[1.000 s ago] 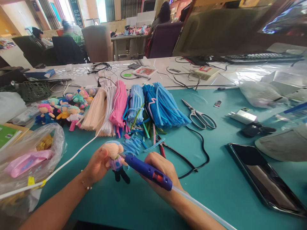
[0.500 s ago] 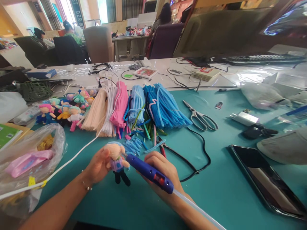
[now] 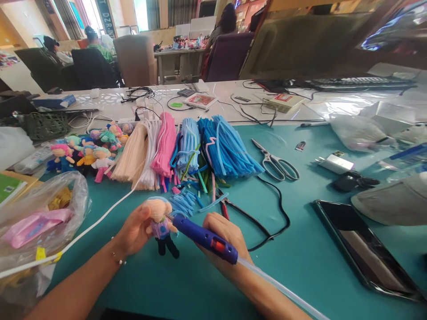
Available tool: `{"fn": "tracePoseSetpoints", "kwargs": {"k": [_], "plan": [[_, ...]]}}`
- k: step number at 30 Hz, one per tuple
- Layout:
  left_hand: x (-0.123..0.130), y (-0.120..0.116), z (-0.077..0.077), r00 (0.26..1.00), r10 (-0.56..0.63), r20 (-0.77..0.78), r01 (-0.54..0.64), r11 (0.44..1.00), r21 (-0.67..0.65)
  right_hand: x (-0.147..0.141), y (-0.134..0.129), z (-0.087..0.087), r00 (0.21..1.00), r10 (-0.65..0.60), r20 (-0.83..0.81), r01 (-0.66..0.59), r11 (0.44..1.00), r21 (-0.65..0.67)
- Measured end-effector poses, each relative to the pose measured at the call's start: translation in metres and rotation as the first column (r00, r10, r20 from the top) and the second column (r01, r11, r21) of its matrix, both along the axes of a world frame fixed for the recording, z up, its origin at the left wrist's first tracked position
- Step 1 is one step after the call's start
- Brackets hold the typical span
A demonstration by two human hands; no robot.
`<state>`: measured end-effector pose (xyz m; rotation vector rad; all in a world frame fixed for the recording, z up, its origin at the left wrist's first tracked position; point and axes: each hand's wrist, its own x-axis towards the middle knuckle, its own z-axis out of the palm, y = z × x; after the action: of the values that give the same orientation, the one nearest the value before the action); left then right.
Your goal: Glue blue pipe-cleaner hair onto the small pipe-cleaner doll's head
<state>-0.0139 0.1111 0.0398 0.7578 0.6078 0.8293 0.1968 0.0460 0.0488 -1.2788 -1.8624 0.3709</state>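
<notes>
Between the thumb and fingers of my left hand (image 3: 135,229) is a small doll (image 3: 160,227) with a peach head, a lilac top and black legs. It hangs upright above the green mat. My right hand (image 3: 223,238) is wrapped round a dark blue glue gun (image 3: 205,238) with a clear glue stick (image 3: 280,286) coming out of its rear. The gun's metal nozzle is at the doll's neck, below the head; whether glue is coming out is too small to see. Short cut blue pipe cleaners (image 3: 183,202) lie behind the doll.
Bundles of peach, pink and blue pipe cleaners (image 3: 230,149) stand at the back beside finished dolls (image 3: 88,151). Scissors (image 3: 275,162), red-handled pliers (image 3: 224,206) and a black cable lie centre right. A phone (image 3: 362,244) is at right, a plastic bag (image 3: 78,186) at left. A white cable crosses the left side.
The whole view has shifted slightly, with the scene a little further left. Both hands keep their grip, and the glue gun's nozzle stays at the doll's neck.
</notes>
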Motion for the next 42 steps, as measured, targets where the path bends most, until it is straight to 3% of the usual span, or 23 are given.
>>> {"fn": "tracePoseSetpoints", "kwargs": {"k": [12,21,35,42], "plan": [[-0.0032,0.0015,-0.003,0.999,-0.012,0.039,0.013,1.0,-0.008,-0.0013,0.0004,-0.0045,0.992,0.092,-0.092,-0.09,0.996,0.024],[-0.0051,0.0013,-0.0028,0.995,-0.03,0.091,0.032,0.999,-0.025,-0.0027,-0.0003,-0.0028,1.0,-0.012,-0.017,0.012,1.0,0.023],[-0.0037,0.0019,-0.0035,0.999,-0.005,0.047,0.005,1.0,-0.018,-0.002,-0.001,-0.0017,0.996,0.059,-0.074,-0.061,0.997,-0.035],[-0.0007,0.0011,-0.001,0.999,0.003,0.05,-0.003,1.0,-0.005,-0.0002,0.0004,0.001,1.0,0.015,-0.024,-0.016,1.0,-0.017]]}}
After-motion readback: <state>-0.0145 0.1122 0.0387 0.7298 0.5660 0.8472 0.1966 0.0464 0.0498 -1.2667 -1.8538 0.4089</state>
